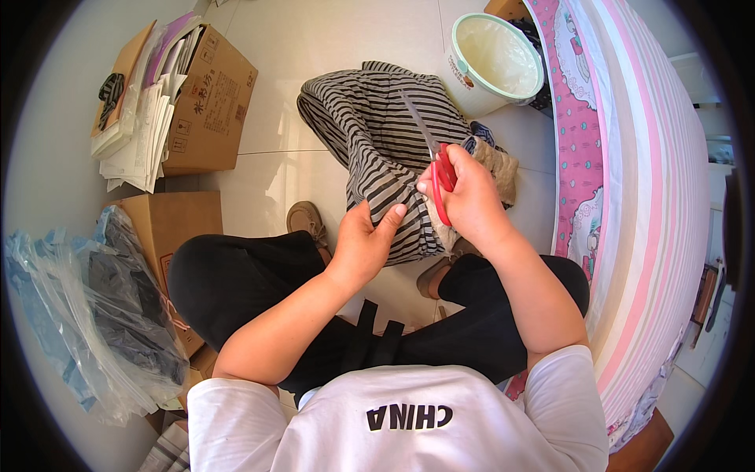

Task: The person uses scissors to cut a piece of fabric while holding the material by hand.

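A striped grey and black cloth garment (383,124) hangs down in folds between my knees over the tiled floor. My left hand (365,239) grips its near edge, thumb on top. In my right hand (469,197) is a pair of scissors with red handles (442,177), blades pointing up and away over the cloth; whether the blades are fully closed is hard to tell. The fingertips of that hand are near the cloth's edge. A beige fleecy piece (496,171) shows beyond the right hand, and more pale lining appears beneath it.
A white bin with a green rim (454,50) stands beyond the cloth. On the right is a bed with a striped cover (643,194). Cardboard boxes (212,106), one with papers, and clear plastic bags (112,318) are on the left. My shoes (305,219) rest near the cloth.
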